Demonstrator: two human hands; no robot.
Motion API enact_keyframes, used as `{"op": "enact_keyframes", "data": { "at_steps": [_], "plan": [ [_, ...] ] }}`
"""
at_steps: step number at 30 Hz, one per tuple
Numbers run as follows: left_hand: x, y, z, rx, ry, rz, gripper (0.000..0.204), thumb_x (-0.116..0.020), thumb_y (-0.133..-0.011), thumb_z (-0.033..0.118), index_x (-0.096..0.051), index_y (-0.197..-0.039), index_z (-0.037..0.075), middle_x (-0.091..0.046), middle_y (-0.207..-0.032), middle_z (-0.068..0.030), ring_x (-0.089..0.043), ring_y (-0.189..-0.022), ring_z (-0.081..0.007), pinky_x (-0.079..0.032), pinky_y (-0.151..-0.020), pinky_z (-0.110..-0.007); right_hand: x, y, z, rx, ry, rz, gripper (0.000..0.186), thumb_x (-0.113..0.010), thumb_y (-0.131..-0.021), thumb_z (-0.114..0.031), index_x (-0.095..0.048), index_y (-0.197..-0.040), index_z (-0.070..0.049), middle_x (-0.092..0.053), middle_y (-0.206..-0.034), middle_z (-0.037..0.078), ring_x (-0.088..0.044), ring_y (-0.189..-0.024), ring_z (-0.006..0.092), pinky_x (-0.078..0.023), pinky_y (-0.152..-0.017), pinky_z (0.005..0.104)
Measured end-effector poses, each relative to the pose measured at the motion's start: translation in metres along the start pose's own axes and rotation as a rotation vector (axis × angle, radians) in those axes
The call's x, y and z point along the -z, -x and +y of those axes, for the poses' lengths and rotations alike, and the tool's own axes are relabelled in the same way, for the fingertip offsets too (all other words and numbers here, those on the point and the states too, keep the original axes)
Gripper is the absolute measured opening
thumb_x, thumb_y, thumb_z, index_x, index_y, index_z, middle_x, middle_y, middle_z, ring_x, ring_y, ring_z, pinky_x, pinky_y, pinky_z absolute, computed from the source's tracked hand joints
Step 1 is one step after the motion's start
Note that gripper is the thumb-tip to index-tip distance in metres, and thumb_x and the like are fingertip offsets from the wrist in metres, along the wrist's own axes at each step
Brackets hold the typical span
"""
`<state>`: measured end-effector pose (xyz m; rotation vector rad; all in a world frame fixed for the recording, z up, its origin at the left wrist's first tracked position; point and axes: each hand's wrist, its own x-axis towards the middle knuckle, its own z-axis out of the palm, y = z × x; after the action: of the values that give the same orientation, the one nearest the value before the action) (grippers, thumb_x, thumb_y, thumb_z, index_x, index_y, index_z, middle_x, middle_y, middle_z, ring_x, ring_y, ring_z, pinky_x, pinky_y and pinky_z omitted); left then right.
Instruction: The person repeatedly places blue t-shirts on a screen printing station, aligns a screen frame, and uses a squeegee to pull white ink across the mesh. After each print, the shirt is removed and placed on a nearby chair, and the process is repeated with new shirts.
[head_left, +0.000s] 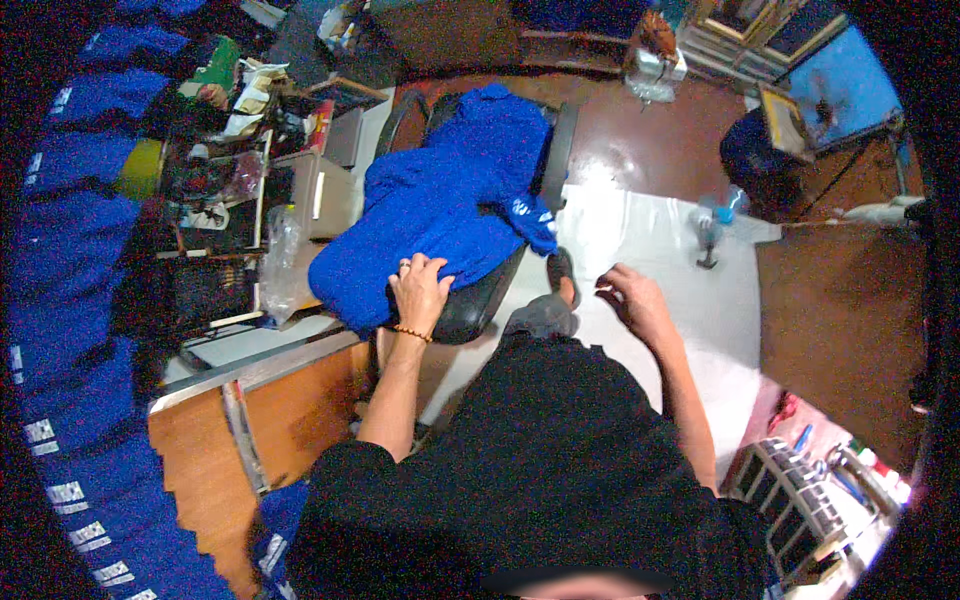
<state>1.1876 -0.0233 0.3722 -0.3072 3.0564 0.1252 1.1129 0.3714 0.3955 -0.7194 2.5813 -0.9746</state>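
Observation:
A bright blue cloth garment point(430, 205) lies heaped over a black office chair point(478, 310), with white print on one part that hangs over the chair's right side. At the garment's near edge is my left hand point(420, 292), its bent fingers closed on the cloth; the fingertips are partly hidden. It wears a ring, and a beaded bracelet circles the wrist. My right hand point(637, 300) hangs in the air to the right of the chair. Its fingers are curled, thumb and forefinger close together around a tiny pale bit that I cannot make out.
Blue garments point(75, 300) hang in a long row on the left. A cluttered shelf point(215, 215) stands behind a wooden panel point(290, 405). White sheeting point(660, 350) covers the floor at right, beside a brown board point(840, 310). A white rack point(790, 500) stands near right.

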Motion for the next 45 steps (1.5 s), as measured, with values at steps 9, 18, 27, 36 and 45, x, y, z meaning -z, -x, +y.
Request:
{"op": "enact_keyframes", "data": {
  "at_steps": [9, 18, 27, 36, 45],
  "plan": [
    [-0.024, -0.055, -0.014, 0.182, 0.228, -0.137, 0.033, -0.078, -0.085, 0.041, -0.082, -0.091, 0.01, -0.073, -0.089, -0.0185, -0.07, -0.088, -0.0402, -0.055, -0.078, -0.051, 0.054, -0.091, 0.039, 0.02, 0.093, -0.178, 0.015, -0.072, -0.091, -0.02, -0.072, -0.101, -0.009, -0.069, -0.098, 0.012, -0.07, -0.093, 0.0354, -0.057, -0.078, 0.0466],
    [0.058, -0.099, -0.105, 0.701, 1.244, 0.658, 0.034, -0.057, -0.109, 0.033, -0.067, -0.112, 0.001, -0.067, -0.11, -0.0039, -0.059, -0.1, -0.0136, -0.048, -0.095, -0.035, 0.074, -0.187, 0.055, 0.199, 0.121, -0.19, 0.015, -0.072, -0.092, -0.018, -0.072, -0.101, -0.007, -0.07, -0.099, 0.012, -0.072, -0.086, 0.0313, -0.057, -0.074, 0.0444],
    [0.28, -0.155, -0.117, 0.536, 1.524, 1.205, 0.037, -0.061, -0.107, 0.032, -0.064, -0.13, 0.003, -0.072, -0.116, -0.0079, -0.071, -0.102, -0.0222, -0.058, -0.094, -0.038, 0.13, -0.265, 0.08, 0.252, 0.012, -0.224, 0.015, -0.07, -0.087, -0.003, -0.072, -0.102, -0.005, -0.07, -0.1, 0.013, -0.072, -0.089, 0.0311, -0.056, -0.077, 0.0403],
    [0.37, -0.276, 0.074, 0.13, 1.285, 1.16, 0.017, -0.063, -0.107, 0.028, -0.063, -0.11, 0.011, -0.065, -0.097, 0.0021, -0.068, -0.095, -0.011, -0.059, -0.083, -0.032, 0.231, -0.342, 0.172, 0.183, -0.24, -0.227, 0.013, -0.073, -0.09, -0.012, -0.074, -0.101, -0.004, -0.071, -0.096, 0.012, -0.07, -0.083, 0.0286, -0.053, -0.072, 0.0384],
    [0.385, -0.394, 0.239, -0.097, 1.383, 0.985, 0.018, -0.055, -0.11, 0.025, -0.058, -0.107, 0.007, -0.073, -0.1, -0.0107, -0.075, -0.086, -0.0238, -0.066, -0.074, -0.043, 0.302, -0.415, 0.103, 0.531, -0.652, -0.485, 0.053, -0.079, -0.092, -0.023, -0.06, -0.137, -0.003, -0.067, -0.132, 0.01, -0.063, -0.124, 0.0216, -0.052, -0.105, 0.0385]
  ]
}}
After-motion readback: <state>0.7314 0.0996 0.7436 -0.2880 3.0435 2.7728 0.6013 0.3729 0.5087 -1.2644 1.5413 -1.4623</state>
